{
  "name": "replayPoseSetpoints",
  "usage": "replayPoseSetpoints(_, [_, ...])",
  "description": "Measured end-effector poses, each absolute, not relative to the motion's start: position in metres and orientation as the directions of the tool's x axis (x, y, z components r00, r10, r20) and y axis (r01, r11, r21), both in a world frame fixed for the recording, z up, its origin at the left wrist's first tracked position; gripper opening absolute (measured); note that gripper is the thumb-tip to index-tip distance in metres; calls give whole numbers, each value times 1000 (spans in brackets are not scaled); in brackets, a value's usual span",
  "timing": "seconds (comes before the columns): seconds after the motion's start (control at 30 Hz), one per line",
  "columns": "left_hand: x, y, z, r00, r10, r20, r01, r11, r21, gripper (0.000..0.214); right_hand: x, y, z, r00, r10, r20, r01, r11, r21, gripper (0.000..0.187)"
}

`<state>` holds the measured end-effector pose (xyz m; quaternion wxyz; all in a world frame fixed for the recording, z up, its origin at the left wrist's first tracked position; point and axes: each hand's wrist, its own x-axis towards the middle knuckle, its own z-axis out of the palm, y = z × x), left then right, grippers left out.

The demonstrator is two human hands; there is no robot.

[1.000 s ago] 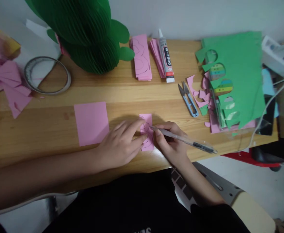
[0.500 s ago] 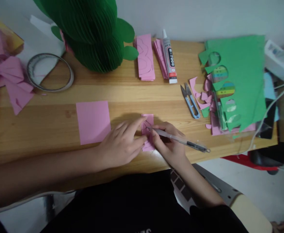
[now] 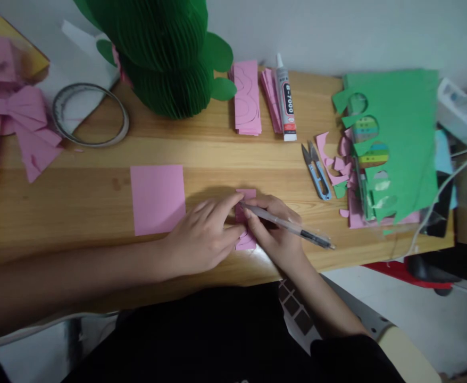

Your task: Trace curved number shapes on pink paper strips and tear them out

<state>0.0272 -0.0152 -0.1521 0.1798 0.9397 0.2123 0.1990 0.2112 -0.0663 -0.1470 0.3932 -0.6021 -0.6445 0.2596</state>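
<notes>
While the left hand [image 3: 201, 239] lay on the wooden table [image 3: 98, 223] with its fingers loosely stretched out, I saw their tips pressing down on a small pink strip [image 3: 244, 243] – nothing was clasped in that hand. The right hand [image 3: 275, 234] was pinched around a clear pen [image 3: 287, 226], thumb and forefinger closed on the barrel near the tip. The tip rested on the upper part of the strip, and the barrel slanted away to the right. The strip sat between the two hands, close to the table's front edge and largely covered by them. To its left, beyond the left hand, lay a pink square [image 3: 157, 198], flat on the wood. Farther back I made out blue thread snips [image 3: 317, 170], a glue tube [image 3: 286, 101] beside a stack of pink strips [image 3: 246, 98], and a green paper cactus [image 3: 165, 53] – all well apart from the hands.
</notes>
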Motion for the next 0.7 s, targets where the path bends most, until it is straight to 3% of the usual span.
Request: replayPoseSetpoints(0.7, [26, -15, -149, 843, 472, 259, 336, -837, 432, 19, 212, -75, -133, 98, 991, 90, 630, 9, -776, 2])
